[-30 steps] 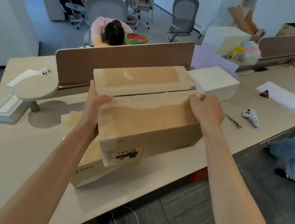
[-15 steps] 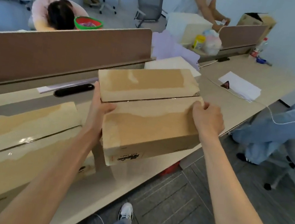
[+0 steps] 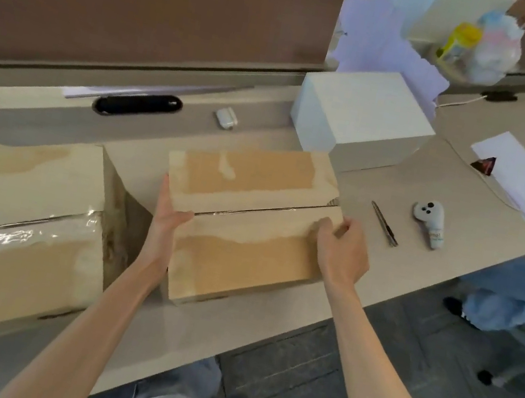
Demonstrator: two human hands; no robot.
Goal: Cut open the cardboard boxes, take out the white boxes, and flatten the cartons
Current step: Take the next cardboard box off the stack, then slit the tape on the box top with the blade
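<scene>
At the near edge of a pale desk (image 3: 460, 211), we read the scene from left to right.

Far left: a large carton (image 3: 16, 227) stands on the desk, its top seam closed under glossy clear tape. Behind it a brown partition (image 3: 146, 12) runs along the back of the desk, with a black oval slot (image 3: 138, 104) at its foot.

Centre left: the left hand (image 3: 170, 214) lies flat against the left end of the small carton (image 3: 248, 231). Its fingers are straight and point away from us, and the thumb is laid over the top beside the seam. We read this as a pressing hold, not a fist.

Centre: the small carton sits just right of the large one, long side toward us, by the desk's near edge. Its two top flaps meet in a closed, taped seam. We cannot tell whether its underside rests fully on the desk.

Centre right: the right hand (image 3: 341, 250) grasps the carton's upper right corner, fingers curled over onto the near flap.

Behind and to the right: one white box (image 3: 362, 114) stands on the desk, apart from the small carton.

Right: a slim dark tool (image 3: 384, 223) lies flat near the right hand, with a white handheld controller (image 3: 429, 223) just beside it.

Far right: a stack of white sheets (image 3: 518, 175) rests on the desk.
</scene>
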